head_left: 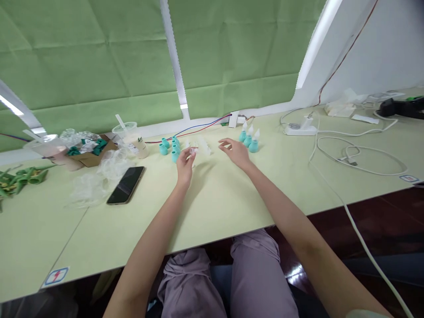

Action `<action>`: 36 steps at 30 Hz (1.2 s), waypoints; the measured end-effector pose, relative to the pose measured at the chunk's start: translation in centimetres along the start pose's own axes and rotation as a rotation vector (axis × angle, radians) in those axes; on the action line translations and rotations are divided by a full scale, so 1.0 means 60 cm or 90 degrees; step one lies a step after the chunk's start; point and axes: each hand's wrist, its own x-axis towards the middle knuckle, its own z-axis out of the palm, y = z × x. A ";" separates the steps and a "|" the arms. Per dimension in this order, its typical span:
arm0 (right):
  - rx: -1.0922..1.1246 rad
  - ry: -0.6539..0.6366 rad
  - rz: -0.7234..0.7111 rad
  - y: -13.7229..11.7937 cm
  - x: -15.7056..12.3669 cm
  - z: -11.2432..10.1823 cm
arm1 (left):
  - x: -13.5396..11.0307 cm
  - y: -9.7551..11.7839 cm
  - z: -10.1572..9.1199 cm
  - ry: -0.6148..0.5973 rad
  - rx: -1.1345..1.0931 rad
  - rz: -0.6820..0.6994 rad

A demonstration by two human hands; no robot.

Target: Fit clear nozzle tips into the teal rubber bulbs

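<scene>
Our 2 bare arms reach forward — left hand (184, 164) pinched at thumb and fingertips, right hand (236, 152) palm down, fingers loosely spread.

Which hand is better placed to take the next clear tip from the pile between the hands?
Right. The right hand is open and empty, with its fingers toward the clear tips. The left hand is busy: it pinches one clear piece.
</scene>
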 end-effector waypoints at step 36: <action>0.415 -0.078 -0.016 -0.019 -0.006 0.037 | -0.020 0.022 0.008 -0.240 0.269 -0.058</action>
